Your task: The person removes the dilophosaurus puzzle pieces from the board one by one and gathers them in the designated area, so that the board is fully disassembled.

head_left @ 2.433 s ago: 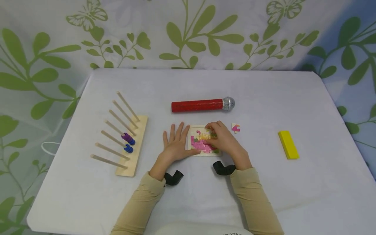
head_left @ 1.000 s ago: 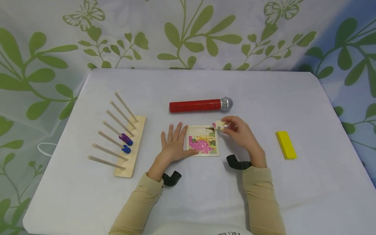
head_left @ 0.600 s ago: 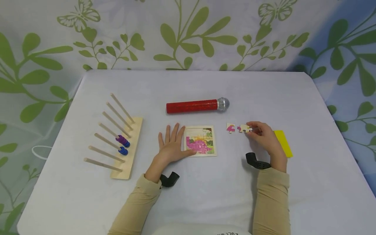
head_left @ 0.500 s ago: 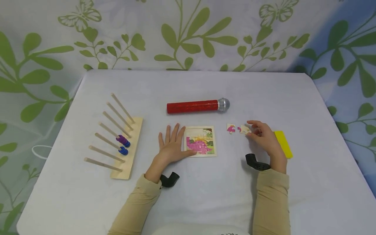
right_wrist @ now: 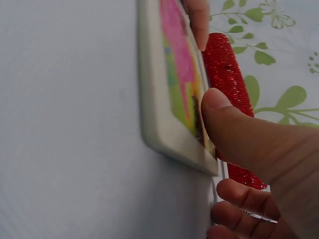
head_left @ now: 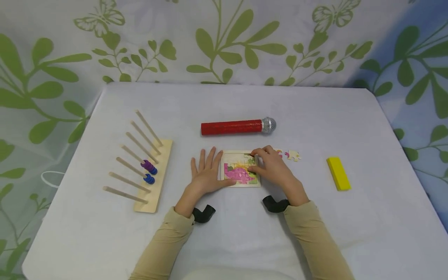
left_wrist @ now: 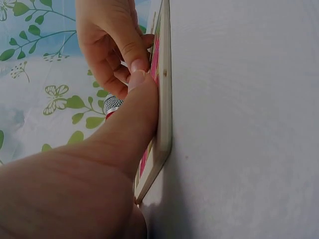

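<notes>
A small jigsaw puzzle in a pale wooden frame (head_left: 240, 186) lies mid-table, its pink picture partly bare along the top. My left hand (head_left: 206, 177) lies with fingers spread at its left side, the thumb across the lower left of the frame. Over the upper right corner, my right hand (head_left: 274, 167) curls thumb and index finger at either side of a green-printed puzzle piece (head_left: 249, 159). In the right wrist view the thumb (right_wrist: 219, 107) presses on the puzzle's face. Two loose puzzle pieces lie just right of it, one white and yellow (head_left: 293, 155), one pink (head_left: 279, 152) and partly hidden.
A red toy microphone (head_left: 232, 127) with a silver head lies behind the puzzle. At the left stands a wooden peg rack (head_left: 159, 175) with purple and blue rings (head_left: 149, 167) on two pegs. A yellow block (head_left: 338, 174) lies at the right.
My right hand lifted a white and yellow piece out of the puzzle, laid it right of the pink one, let go and came back to the puzzle's upper right corner. My left hand stayed.
</notes>
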`<action>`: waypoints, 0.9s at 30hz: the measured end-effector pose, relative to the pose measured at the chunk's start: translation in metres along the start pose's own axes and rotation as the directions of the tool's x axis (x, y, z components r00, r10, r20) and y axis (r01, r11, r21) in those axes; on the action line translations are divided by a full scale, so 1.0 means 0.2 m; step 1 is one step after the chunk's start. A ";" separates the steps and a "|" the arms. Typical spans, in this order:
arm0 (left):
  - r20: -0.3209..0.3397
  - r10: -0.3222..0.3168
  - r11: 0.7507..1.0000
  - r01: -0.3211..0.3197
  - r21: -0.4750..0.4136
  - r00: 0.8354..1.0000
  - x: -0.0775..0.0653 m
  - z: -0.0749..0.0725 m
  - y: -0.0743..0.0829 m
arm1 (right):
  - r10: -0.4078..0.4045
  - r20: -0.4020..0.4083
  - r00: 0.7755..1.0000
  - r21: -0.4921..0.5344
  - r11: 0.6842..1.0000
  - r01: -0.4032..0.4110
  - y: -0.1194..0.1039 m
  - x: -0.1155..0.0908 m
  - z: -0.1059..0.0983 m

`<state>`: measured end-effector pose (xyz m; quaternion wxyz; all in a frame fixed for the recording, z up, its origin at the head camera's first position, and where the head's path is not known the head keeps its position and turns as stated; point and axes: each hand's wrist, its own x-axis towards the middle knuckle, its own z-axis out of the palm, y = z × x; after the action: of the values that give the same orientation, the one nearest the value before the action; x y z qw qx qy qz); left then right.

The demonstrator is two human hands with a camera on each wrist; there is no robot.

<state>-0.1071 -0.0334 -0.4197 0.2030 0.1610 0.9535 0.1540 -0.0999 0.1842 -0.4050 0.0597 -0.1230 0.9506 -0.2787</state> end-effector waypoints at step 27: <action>-0.004 0.002 1.000 -0.002 -0.011 1.000 0.00 0.01 -0.01 | 0.018 -0.066 0.998 0.081 0.997 -0.012 -0.03 0.03 0.02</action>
<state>-0.1073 -0.0343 -0.4218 0.2019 0.1604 0.9529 0.1598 -0.1028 0.1759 -0.4050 0.0350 -0.1039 0.9410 -0.3202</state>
